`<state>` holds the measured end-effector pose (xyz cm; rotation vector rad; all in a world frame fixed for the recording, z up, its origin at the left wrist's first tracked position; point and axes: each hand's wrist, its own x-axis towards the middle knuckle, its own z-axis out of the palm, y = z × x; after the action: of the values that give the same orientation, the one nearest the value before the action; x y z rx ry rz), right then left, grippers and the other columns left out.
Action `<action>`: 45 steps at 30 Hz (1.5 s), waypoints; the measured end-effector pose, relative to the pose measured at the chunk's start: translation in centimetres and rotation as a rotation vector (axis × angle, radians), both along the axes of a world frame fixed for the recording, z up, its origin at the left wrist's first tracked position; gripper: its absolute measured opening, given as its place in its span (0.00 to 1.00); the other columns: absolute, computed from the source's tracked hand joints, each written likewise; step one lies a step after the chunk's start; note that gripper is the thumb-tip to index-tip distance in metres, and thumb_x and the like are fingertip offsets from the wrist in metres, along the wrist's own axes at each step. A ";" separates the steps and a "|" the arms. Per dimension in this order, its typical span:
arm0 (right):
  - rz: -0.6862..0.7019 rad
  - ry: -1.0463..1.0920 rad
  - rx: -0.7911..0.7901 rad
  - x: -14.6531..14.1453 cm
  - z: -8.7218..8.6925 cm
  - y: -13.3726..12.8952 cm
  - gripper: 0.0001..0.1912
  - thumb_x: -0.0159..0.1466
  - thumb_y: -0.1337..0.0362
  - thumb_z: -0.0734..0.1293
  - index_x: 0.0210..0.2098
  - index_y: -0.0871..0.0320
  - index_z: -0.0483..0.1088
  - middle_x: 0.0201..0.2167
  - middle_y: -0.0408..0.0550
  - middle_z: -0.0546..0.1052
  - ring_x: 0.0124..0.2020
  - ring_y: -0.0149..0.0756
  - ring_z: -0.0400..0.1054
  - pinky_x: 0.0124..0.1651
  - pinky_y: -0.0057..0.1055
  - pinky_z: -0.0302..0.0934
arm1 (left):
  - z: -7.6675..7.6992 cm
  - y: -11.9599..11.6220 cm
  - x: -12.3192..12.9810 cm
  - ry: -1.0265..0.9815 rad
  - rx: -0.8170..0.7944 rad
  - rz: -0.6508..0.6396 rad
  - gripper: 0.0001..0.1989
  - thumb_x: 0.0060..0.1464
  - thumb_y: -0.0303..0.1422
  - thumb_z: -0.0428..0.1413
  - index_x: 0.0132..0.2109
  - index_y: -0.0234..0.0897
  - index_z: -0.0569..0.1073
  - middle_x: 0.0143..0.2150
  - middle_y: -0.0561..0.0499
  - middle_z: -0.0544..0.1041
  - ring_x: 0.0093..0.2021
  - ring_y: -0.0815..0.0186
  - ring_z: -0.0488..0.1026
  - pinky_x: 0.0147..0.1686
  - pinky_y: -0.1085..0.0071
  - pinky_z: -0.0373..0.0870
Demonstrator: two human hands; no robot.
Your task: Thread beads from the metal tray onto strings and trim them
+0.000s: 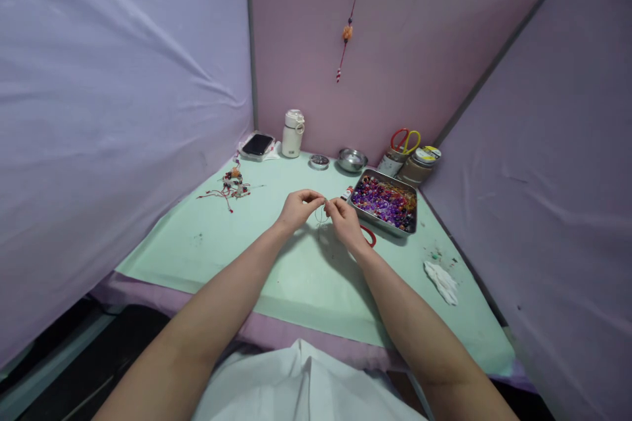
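Observation:
Over the middle of the table, my left hand (299, 206) and my right hand (342, 218) meet at the fingertips, both pinched closed. Between them runs a thin dark cord (320, 218), which hangs in a small loop below the fingers. Whatever else sits at the pinch is too small to make out. Just right of my right hand stands a metal tray (407, 233) full of purple, red and orange beads (380, 200). A red scissors handle (369, 237) shows partly from behind my right wrist.
Finished-looking beaded strings (234, 185) lie at the left. Along the back stand a phone (258, 144), a white bottle (293, 135), a small round dish (319, 162), a steel bowl (352, 160) and jars (417, 166) beside scissors (405, 140). A white cloth (441, 281) lies right. A beaded cord (347, 33) hangs behind.

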<state>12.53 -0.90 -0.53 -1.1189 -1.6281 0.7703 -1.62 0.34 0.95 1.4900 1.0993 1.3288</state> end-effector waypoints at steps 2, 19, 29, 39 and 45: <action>0.019 0.051 -0.041 0.0 0.0 0.1 0.18 0.63 0.51 0.60 0.23 0.56 0.63 0.21 0.40 0.64 0.24 0.30 0.54 0.28 0.29 0.49 | -0.1 0.0 0.0 0.061 0.053 0.006 0.10 0.46 0.37 0.58 0.30 0.34 0.77 0.29 0.49 0.77 0.33 0.66 0.69 0.37 0.69 0.64; -0.066 0.004 0.035 -0.1 0.2 -0.4 0.16 0.62 0.56 0.62 0.21 0.57 0.64 0.20 0.39 0.65 0.24 0.30 0.56 0.30 0.28 0.50 | -0.9 0.2 0.0 0.265 0.259 0.118 0.07 0.50 0.33 0.55 0.32 0.36 0.77 0.30 0.51 0.76 0.30 0.68 0.67 0.34 0.71 0.64; -0.008 0.054 -0.002 -0.2 0.2 -0.4 0.16 0.62 0.54 0.61 0.23 0.57 0.65 0.22 0.40 0.67 0.25 0.30 0.58 0.31 0.28 0.51 | -0.9 0.2 0.0 0.301 0.321 0.136 0.06 0.52 0.32 0.55 0.31 0.37 0.76 0.30 0.51 0.76 0.31 0.68 0.67 0.35 0.70 0.65; 0.026 0.196 -0.104 0.0 -0.2 0.5 0.17 0.60 0.52 0.63 0.22 0.57 0.65 0.21 0.41 0.67 0.26 0.31 0.58 0.32 0.30 0.52 | -0.8 0.3 0.0 0.191 0.183 0.037 0.08 0.50 0.35 0.56 0.32 0.36 0.77 0.31 0.50 0.77 0.32 0.67 0.70 0.32 0.71 0.64; 0.010 0.302 -0.148 0.1 0.2 0.4 0.13 0.56 0.52 0.67 0.32 0.56 0.71 0.29 0.43 0.73 0.30 0.31 0.62 0.37 0.30 0.58 | -0.3 0.0 0.0 0.088 0.107 -0.021 0.11 0.49 0.38 0.57 0.32 0.35 0.76 0.32 0.49 0.77 0.34 0.66 0.71 0.35 0.71 0.65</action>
<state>12.60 -0.49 -0.34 -1.0403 -1.3418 1.0278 -1.65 0.39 0.68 1.6474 1.0788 1.3367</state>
